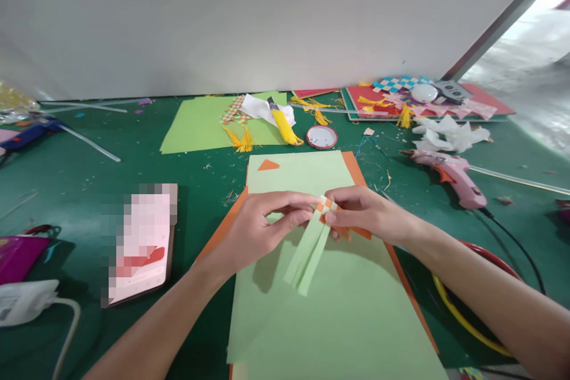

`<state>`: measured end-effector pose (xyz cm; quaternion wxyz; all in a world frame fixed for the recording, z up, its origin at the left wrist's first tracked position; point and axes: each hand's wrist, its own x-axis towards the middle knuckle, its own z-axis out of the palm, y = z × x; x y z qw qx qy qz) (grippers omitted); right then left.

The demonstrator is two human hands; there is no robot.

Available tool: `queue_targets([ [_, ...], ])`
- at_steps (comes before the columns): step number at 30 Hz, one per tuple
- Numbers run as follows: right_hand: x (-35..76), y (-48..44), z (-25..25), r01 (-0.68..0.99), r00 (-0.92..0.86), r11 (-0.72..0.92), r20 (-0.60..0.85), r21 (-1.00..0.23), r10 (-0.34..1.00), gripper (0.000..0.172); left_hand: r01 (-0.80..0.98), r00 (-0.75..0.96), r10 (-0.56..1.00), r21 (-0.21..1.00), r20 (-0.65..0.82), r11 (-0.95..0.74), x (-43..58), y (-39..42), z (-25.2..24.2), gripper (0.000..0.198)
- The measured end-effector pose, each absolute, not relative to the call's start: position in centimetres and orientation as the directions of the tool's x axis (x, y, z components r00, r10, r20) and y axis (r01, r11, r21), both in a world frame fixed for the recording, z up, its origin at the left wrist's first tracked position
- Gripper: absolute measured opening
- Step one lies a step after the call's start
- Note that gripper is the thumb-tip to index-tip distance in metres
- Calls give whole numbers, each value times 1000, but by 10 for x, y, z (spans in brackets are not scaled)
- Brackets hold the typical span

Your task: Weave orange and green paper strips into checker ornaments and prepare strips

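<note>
Between my two hands is a small weave of pale green and orange paper strips point(308, 249), checkered at its top end. Its long green tails hang down toward me, and orange ends stick out to the right under my fingers. My left hand point(262, 228) pinches the weave's upper left edge with thumb and fingertips. From the right, my right hand point(371, 211) grips it, the thumb pressed on the checkered part. Below both hands lies a large pale green sheet point(329, 332), with orange paper point(414, 303) showing along its edges. A small orange scrap point(268, 165) rests near the sheet's far edge.
A pink glue gun point(454, 175) lies at right, its cord running forward. A phone point(145, 243) is at left. Behind the sheet are a yellow cutter knife point(285, 123), a round lid point(321, 137) and yellow tassels point(240, 139). A blue glue gun point(33, 132) sits far left.
</note>
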<state>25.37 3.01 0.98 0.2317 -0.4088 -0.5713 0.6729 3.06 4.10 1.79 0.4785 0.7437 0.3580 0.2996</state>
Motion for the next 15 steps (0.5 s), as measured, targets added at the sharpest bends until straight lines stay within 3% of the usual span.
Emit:
queue_targets([
  [15,254,30,11,176,-569,-252,-307,-952,763,25,213,623,761,896,183,-390,32,42,16,21],
])
